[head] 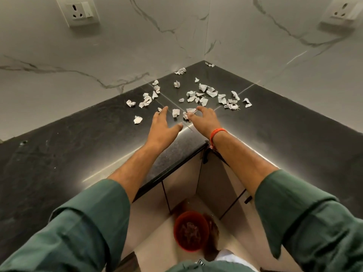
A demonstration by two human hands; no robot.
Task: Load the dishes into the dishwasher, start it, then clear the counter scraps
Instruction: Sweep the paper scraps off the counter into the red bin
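- While both hands reach over the dark table [78, 146], the left hand [164, 127] lies flat with its fingers [164, 110] straight and spread, holding nothing, one small scrap just beside their tips.
- The right hand [204, 119] curls its fingers [200, 109] down onto a crumpled paper scrap [189, 112], apparently pinching or raking it; the grip itself is hard to make out.
- More paper scraps [206, 95] lie scattered beyond the fingertips toward the wall corner, with a few to the left of the left hand.
- These scraps look light, soft and crushable; sweeping them together under cupped fingers would likely work better than picking each by its edge.
- A red bin [191, 231] stands on the floor below, blurred, its contents unclear.
- No dishwasher or dishes show.
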